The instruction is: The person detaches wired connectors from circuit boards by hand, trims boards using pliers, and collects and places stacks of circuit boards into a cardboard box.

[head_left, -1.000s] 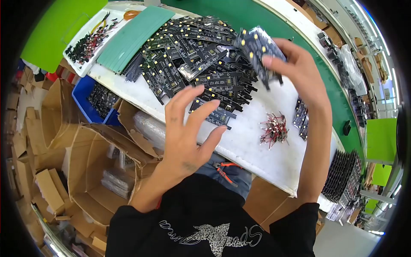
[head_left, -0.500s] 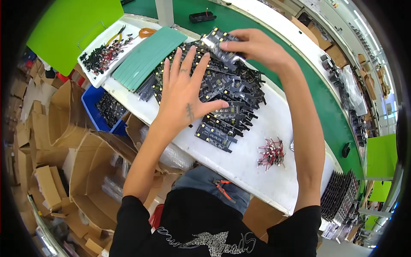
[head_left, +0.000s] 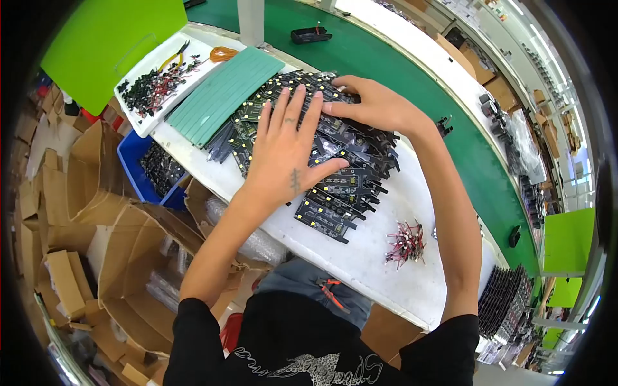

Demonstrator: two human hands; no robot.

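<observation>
In the head view, the left hand (head_left: pixel 283 151) lay flat with its fingers spread wide, palm down on the pile of circuit boards (head_left: pixel 335 161); it pinched nothing. The right hand (head_left: pixel 370 106) also rested palm down on the far part of the same pile, fingers extended and close together, their tips just beside those of the left hand. Neither hand gripped a board.

The pile sat on the white counter (head_left: pixel 380 257), filling most of its far half and reaching close to the far edge that met the green belt (head_left: pixel 412 71). Toward the near edge the counter was bare white, apart from a small bundle of red wires (head_left: pixel 405 241) near the right corner, well apart from the pile. At the left end, a stack of green strips (head_left: pixel 222 93) touched the pile, and a white tray (head_left: pixel 154 80) of small wired parts lay beyond it.

The boards were black, narrow and oblong, with small white square parts on them, heaped loosely at crossed angles; several lay singly at the pile's near edge.
</observation>
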